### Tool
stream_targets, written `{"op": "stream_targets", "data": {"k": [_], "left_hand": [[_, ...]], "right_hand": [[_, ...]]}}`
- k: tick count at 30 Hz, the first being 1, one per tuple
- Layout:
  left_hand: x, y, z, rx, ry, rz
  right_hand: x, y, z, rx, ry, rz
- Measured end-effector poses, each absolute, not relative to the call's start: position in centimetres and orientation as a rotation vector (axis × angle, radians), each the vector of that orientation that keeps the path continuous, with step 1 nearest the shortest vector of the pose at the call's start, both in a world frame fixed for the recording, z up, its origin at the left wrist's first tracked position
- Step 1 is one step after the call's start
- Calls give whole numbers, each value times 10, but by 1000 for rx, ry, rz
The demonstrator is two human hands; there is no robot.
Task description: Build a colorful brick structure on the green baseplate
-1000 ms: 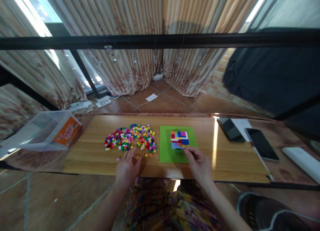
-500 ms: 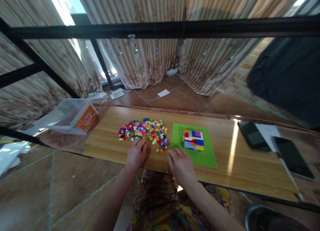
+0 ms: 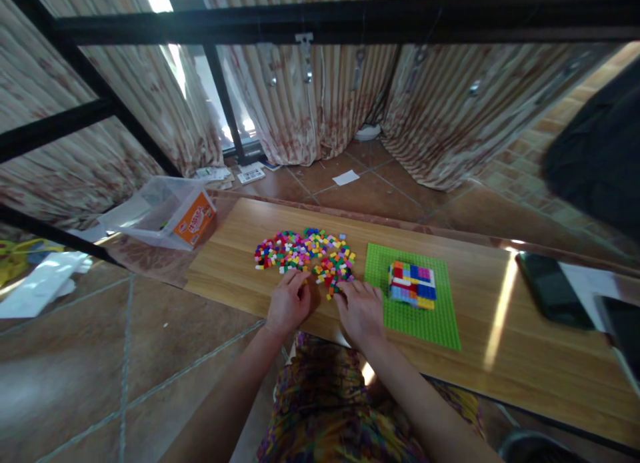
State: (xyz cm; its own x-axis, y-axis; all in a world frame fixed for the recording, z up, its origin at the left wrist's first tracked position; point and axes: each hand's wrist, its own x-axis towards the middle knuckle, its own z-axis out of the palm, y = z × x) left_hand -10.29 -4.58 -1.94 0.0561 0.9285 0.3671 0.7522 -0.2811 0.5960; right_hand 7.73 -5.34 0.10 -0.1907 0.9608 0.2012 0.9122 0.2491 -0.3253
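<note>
A loose pile of small coloured toy bricks (image 3: 290, 248) is spread over the wooden board. My left hand (image 3: 290, 304) is at the pile's near edge with fingers curled in. A yellowish spot shows by its fingertips, too small to name. My right hand (image 3: 361, 311) is closed at the pile's lower right, its fingertips beside several bricks and its back over the left edge of the green baseplate (image 3: 445, 326). On that baseplate stands a block of joined bricks (image 3: 413, 284) in red, white, blue, yellow and pink. Whatever my right fingertips hold is hidden.
A clear plastic box (image 3: 165, 213) with an orange label is left of the wooden board (image 3: 225, 283). To the right lie a dark phone (image 3: 555, 289), white paper (image 3: 583, 286) and another dark device (image 3: 623, 323). A black metal bar (image 3: 350, 23) crosses beyond the board.
The view has shifted, so the scene sits further right. My right hand has moved slightly up toward the pile's lower right bricks. My left hand stays at the near edge, fingers curled.
</note>
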Motion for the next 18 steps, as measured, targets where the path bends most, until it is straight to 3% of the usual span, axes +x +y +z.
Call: {"op": "stream_targets", "data": {"k": [5, 11, 18], "left_hand": [[-103, -49, -16, 2089, 1675, 1040], [-103, -56, -12, 2179, 1632, 1049], [-103, -57, -15, 1978, 2027, 1339]], "right_hand": [[82, -49, -3, -1614, -2117, 310], [96, -38, 2, -1728, -1994, 238], [99, -1, 2, -1867, -1991, 148]]}}
